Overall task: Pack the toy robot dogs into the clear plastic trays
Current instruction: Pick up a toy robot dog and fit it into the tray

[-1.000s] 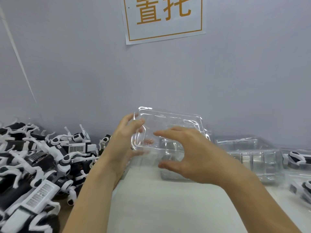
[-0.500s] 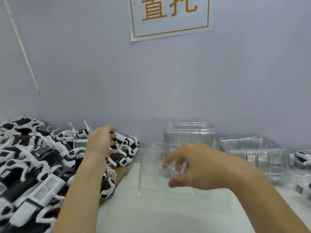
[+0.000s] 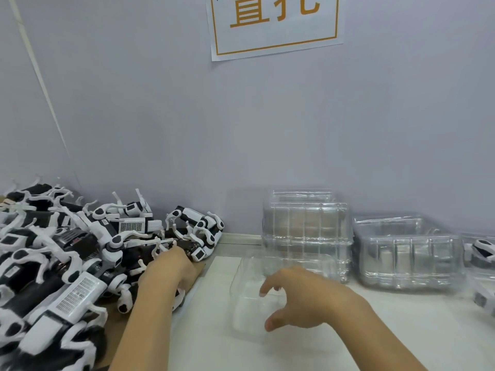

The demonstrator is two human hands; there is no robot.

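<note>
Toy robot dogs point(image 3: 80, 253): black-and-white heap at left, piled loosely on each other, legs sticking out at all angles, some with barcode-like labels facing up. Heap runs from the wall to the near left edge.
Clear tray point(image 3: 257, 295): single one, lies flat on the white worktop point(image 3: 321, 352) in the middle, nothing in it, just right of the dog heap.
Left hand point(image 3: 167, 266): reaches into the right edge of the heap, back of hand up. Fingers are buried among the dogs, so cannot tell if they grip one or just touch.
Right hand point(image 3: 302, 298): over the clear tray's right part, palm down, fingers loosely spread and relaxed, thumb low toward the near rim. Fingertips look to be on or just above the plastic; contact is hard to judge through the transparency. Nothing gripped.
Tray stacks: one tall stack point(image 3: 306, 231) against the wall behind the single tray, a lower stack point(image 3: 407, 255) beside it to the right.
Packed tray point(image 3: 479, 253): at far right edge, partly cut off, holds a dog.
Brown sheet point(image 3: 117, 325): cardboard-like, under the heap, its edge showing by the left forearm.
Wall point(image 3: 241, 129): pale grey-lilac, white paper sign point(image 3: 273, 25) with orange characters and orange border at top.
</note>
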